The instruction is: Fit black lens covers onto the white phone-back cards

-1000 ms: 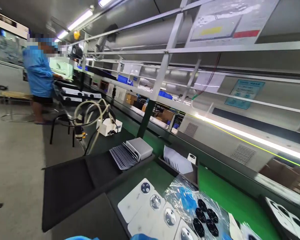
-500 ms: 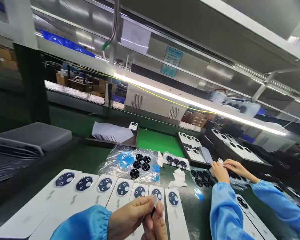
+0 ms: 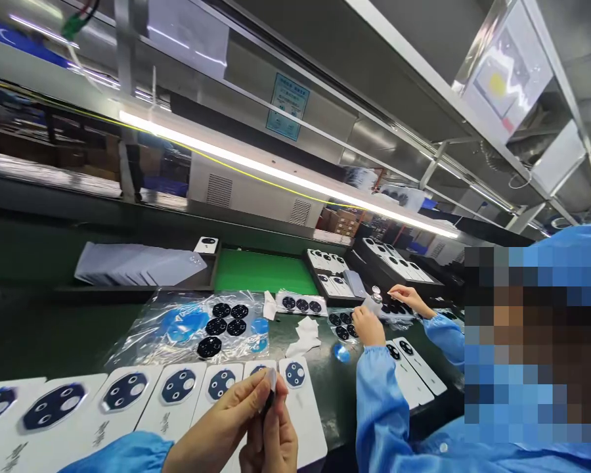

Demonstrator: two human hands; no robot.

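Close in front of me, my left hand (image 3: pixel 226 415) and my right hand (image 3: pixel 274 433) meet fingertip to fingertip. Both pinch a small dark piece with a whitish film (image 3: pixel 272 380), seen edge-on and mostly covered by fingers. Below and behind them runs a row of white phone back panels (image 3: pixel 303 408), each with a dark octagonal camera plate (image 3: pixel 178 386). Beyond the row, several black octagonal camera pieces (image 3: pixel 217 326) lie on a clear plastic sheet (image 3: pixel 145 332) with blue film discs (image 3: pixel 187 325).
A co-worker in blue (image 3: pixel 387 407) works at right; that person's hand (image 3: pixel 368 326) is near more black pieces. Crumpled white paper (image 3: pixel 305 336) lies between us. At the back are a tray of grey-white sheets (image 3: pixel 132 264), a green mat (image 3: pixel 261 270) and trays of panels (image 3: pixel 331 261).
My view has swung to the right, bringing the co-worker's head into sight. My hands stay pinched together on the small piece. The co-worker's two hands have moved apart.
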